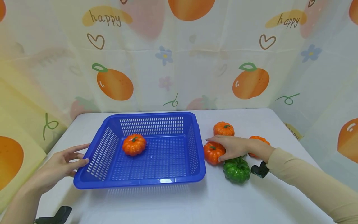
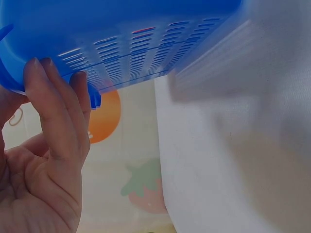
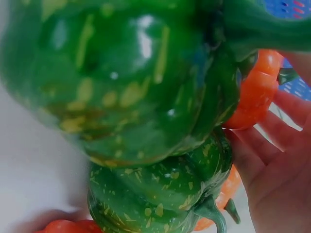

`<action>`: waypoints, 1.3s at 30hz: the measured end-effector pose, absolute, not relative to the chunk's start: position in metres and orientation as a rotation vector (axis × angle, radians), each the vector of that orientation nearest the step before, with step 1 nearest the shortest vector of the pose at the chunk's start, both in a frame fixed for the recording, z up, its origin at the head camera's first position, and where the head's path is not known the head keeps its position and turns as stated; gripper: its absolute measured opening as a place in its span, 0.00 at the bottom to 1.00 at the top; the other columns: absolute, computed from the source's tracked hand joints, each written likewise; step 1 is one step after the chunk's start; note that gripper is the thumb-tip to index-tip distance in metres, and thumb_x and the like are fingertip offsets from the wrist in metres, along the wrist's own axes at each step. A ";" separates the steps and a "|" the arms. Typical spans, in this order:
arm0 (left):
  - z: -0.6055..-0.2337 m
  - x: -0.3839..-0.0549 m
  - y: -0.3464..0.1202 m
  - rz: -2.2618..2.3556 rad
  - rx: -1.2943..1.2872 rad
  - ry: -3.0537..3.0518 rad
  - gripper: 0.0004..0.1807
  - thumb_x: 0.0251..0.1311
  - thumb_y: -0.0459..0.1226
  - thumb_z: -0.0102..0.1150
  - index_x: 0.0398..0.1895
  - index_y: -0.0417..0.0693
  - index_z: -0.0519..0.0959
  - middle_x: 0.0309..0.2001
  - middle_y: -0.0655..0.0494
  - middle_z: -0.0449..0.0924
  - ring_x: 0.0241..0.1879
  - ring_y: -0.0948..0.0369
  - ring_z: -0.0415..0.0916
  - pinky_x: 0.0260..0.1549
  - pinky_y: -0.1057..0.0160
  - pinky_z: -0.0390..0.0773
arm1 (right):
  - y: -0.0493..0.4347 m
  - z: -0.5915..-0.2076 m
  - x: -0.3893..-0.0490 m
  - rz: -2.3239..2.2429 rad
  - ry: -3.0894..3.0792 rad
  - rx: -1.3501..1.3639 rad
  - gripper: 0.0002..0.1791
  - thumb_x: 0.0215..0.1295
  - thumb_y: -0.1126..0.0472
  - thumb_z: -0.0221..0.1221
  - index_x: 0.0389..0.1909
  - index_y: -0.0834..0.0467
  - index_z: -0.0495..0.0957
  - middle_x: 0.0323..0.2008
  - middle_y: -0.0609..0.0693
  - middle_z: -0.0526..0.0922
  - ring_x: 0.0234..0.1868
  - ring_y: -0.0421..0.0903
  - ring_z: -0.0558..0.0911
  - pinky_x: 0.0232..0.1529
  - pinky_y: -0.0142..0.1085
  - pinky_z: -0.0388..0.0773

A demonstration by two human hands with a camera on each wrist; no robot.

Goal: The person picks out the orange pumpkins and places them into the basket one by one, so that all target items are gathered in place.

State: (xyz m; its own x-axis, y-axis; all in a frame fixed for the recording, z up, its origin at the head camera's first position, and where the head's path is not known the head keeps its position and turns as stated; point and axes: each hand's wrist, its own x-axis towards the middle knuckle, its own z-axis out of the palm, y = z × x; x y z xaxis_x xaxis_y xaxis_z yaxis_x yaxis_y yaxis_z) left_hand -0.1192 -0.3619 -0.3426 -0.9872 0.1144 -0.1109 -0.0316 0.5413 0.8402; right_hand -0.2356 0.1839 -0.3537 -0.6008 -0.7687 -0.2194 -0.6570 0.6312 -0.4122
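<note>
My left hand (image 1: pixel 60 165) holds the left rim of a blue plastic basket (image 1: pixel 139 183), thumb at the rim and fingers against the outer wall. One small orange pumpkin (image 1: pixel 134 145) with a green stem sits inside, towards the left. Just right of the basket, my right hand (image 1: pixel 233 147) grips a red-orange pumpkin (image 1: pixel 213 154), fingers over its far side and thumb on its near side. A glossy green pumpkin (image 1: pixel 236 171) lies below that hand. Up close, the right wrist view has this green pumpkin (image 3: pixel 121 82) beside another yellow-flecked green pumpkin (image 3: pixel 160 194).
Behind my right hand is another orange pumpkin (image 1: pixel 223 128); one more orange pumpkin (image 1: pixel 259 140) is partly hidden by the wrist. Everything stands on a white-covered table (image 1: pixel 173 208). A fruit-printed curtain (image 1: pixel 179 68) hangs along the back and sides.
</note>
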 end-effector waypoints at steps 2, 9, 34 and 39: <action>-0.343 -0.119 -0.362 1.434 0.073 2.620 0.33 0.62 0.37 0.54 0.69 0.43 0.55 0.34 0.56 0.76 0.29 0.58 0.79 0.28 0.58 0.82 | 0.183 -0.355 -0.237 -0.415 2.480 -1.127 0.40 0.56 0.55 0.63 0.67 0.60 0.57 0.64 0.55 0.64 0.65 0.53 0.62 0.64 0.51 0.60; -0.343 -0.120 -0.362 1.429 0.072 2.625 0.34 0.62 0.37 0.55 0.69 0.42 0.55 0.34 0.56 0.76 0.29 0.58 0.79 0.29 0.58 0.82 | 0.183 -0.356 -0.238 -0.443 2.471 -1.136 0.37 0.56 0.55 0.63 0.65 0.59 0.60 0.61 0.52 0.67 0.61 0.50 0.66 0.62 0.50 0.63; -0.342 -0.120 -0.362 1.417 0.053 2.628 0.34 0.62 0.38 0.55 0.69 0.42 0.54 0.34 0.56 0.76 0.29 0.58 0.79 0.29 0.58 0.82 | 0.189 -0.351 -0.239 -0.597 2.537 -1.172 0.37 0.52 0.58 0.64 0.64 0.59 0.62 0.63 0.54 0.65 0.63 0.52 0.64 0.62 0.51 0.63; -0.342 -0.120 -0.362 1.428 0.059 2.625 0.34 0.62 0.37 0.55 0.69 0.42 0.54 0.34 0.56 0.76 0.29 0.57 0.79 0.29 0.58 0.82 | 0.191 -0.345 -0.239 -0.615 2.563 -1.149 0.39 0.52 0.57 0.65 0.65 0.57 0.62 0.63 0.55 0.65 0.65 0.54 0.62 0.64 0.52 0.60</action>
State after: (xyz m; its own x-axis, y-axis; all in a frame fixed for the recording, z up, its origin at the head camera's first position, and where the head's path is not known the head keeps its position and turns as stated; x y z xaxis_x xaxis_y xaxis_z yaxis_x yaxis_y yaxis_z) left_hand -0.1203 -0.3617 -0.3422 -0.9875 0.1073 -0.1156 -0.0387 0.5455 0.8372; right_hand -0.2395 0.1914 -0.3445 -0.6510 -0.7561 -0.0664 -0.6437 0.5963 -0.4797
